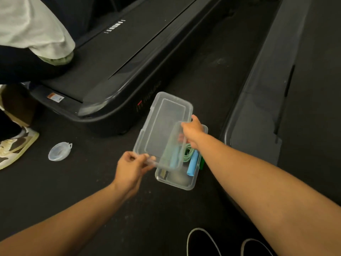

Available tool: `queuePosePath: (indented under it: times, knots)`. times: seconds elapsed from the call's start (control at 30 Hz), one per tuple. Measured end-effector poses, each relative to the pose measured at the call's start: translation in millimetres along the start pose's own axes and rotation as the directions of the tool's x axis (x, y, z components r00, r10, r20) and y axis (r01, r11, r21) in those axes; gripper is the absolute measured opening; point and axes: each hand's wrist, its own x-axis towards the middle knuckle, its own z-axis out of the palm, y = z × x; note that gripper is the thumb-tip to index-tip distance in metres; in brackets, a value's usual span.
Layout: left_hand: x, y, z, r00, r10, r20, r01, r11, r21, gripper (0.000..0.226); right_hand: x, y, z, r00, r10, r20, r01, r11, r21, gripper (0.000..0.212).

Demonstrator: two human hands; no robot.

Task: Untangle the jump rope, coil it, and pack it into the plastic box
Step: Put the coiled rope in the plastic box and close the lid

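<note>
At the centre of the frame a clear lid [162,126] is held tilted over the box [177,180], which rests on the dark floor [77,182]. The lid's near corner is pinched by the left hand [129,169], fingers closed on the rim, while its far edge is gripped by the right hand [191,132], curled over the top. A two-handed hold at opposite ends seems chosen so that the lid can be squared up and lowered evenly. The rope [188,153], green and coiled, already lies inside the box, with its two blue handles [192,164] laid lengthwise beside it; one handle is seen only through the lid. The untangling, coiling and packing therefore appear done, and only the closing is judged to remain. A green object just right of the box is partly hidden and cannot be identified. At lower left of the lid a small round clear container [59,151] lies on the floor, well apart. A treadmill [129,58] fills the upper left, and another person's shoe [16,145] is seen at the left edge.
</note>
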Motion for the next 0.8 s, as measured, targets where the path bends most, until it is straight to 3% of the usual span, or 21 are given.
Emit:
queuePosePath:
  times: [0.13,0.23,0.4,0.53,0.6,0.67,0.8]
  knots:
    - [-1,-51,9,0.983,-0.185,-0.024,0.186,0.967,0.175,0.019,15,5,-17,0.997,-0.019,-0.080,-0.019,0.894,-0.448,0.061]
    - [4,-74,18,0.961,-0.267,-0.070,0.276,0.921,0.274,0.023,21,13,-23,0.994,-0.023,-0.103,-0.049,0.760,-0.649,0.052]
    - [17,-98,19,0.939,-0.295,-0.180,0.345,0.833,0.433,0.037,27,29,-20,0.984,0.044,-0.170,-0.154,0.676,-0.720,0.074]
    - [17,-100,16,0.951,-0.228,-0.209,0.307,0.768,0.561,0.040,34,40,-18,0.975,0.118,-0.189,-0.221,0.621,-0.752,0.076]
    - [20,-101,14,0.957,-0.202,-0.211,0.288,0.761,0.582,0.040,35,45,-18,0.972,0.132,-0.192,-0.231,0.661,-0.714,0.069]
    - [26,-103,11,0.955,-0.208,-0.213,0.294,0.766,0.572,0.042,37,48,-16,0.965,0.128,-0.229,-0.259,0.607,-0.751,0.071]
    - [33,-108,7,0.945,-0.245,-0.214,0.323,0.796,0.512,0.041,47,64,-17,0.960,0.103,-0.262,-0.249,0.747,-0.617,0.075]
